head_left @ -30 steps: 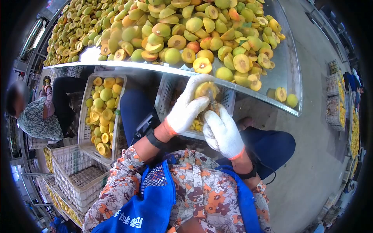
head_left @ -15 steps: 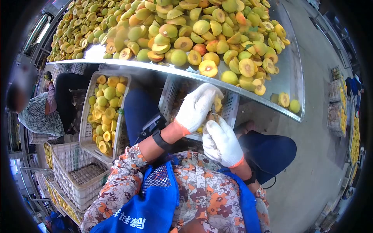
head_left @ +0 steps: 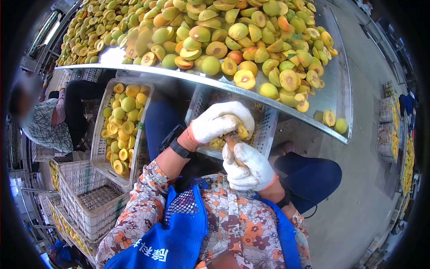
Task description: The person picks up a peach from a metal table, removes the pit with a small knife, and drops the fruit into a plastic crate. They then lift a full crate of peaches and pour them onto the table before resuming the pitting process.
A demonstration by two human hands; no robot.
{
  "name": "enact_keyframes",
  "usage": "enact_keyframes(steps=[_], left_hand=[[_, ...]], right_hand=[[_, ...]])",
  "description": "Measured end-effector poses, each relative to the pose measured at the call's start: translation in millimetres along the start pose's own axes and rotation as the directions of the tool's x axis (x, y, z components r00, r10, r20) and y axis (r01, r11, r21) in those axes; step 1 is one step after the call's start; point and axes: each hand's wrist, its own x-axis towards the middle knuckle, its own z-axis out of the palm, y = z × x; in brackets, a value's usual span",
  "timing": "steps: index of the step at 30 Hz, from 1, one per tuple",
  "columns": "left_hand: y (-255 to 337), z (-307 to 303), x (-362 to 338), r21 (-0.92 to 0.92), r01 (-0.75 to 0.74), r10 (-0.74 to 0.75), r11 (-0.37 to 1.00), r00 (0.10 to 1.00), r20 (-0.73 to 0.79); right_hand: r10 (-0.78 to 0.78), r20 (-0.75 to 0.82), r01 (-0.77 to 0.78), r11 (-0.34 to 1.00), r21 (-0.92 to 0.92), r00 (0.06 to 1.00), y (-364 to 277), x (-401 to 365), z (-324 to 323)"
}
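My left hand (head_left: 219, 122), in a white knit glove, is closed around a yellow peach half (head_left: 242, 131). In my right hand (head_left: 251, 167), also gloved, is a small tool with a brown handle (head_left: 232, 141). Its working end meets the fruit and is mostly hidden, so I cannot make out its shape. Both hands are close together above a light plastic crate (head_left: 270, 127) between my knees, with yellow pieces in it. Ahead, a metal table (head_left: 330, 89) carries a large heap of halved green-yellow peaches (head_left: 217, 49).
To the left stands a crate (head_left: 95, 150) filled with peach halves (head_left: 121, 130). Nearer me is a white slatted crate (head_left: 74, 190). Another person (head_left: 49, 121) sits at far left. Stacked crates (head_left: 385, 127) stand on the floor at right.
My left hand has turned, bringing the peach half into clearer view. The right hand has shifted slightly left, and the tool's brown handle now shows.
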Motion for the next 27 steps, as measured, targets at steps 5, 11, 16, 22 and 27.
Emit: enact_keyframes(steps=[5,11,16,22,27], left_hand=[[21,-3,-21,-0.509,-0.295,-0.089,0.809,0.794,-0.601],[92,-108,-94,0.359,0.675,0.326,-0.645,0.667,-0.67],[64,-88,-9,0.876,0.477,0.262,-0.075,0.856,-0.445],[20,-92,73,0.777,0.554,-0.106,-0.299,0.79,-0.604],[23,-95,49,0.863,0.485,0.234,0.143,0.831,-0.505]], right_hand=[[-0.072,-0.091,0.043,0.956,-0.29,0.993,-8,-3,11],[-0.283,-0.521,-0.093,0.808,-0.582,0.806,0,-18,-22],[-0.395,-0.527,-0.242,0.578,-0.779,0.753,7,-4,-43],[-0.524,-0.412,-0.259,0.342,-0.903,0.745,12,-9,-58],[-0.575,-0.42,-0.184,0.423,-0.887,0.702,6,-15,-46]])
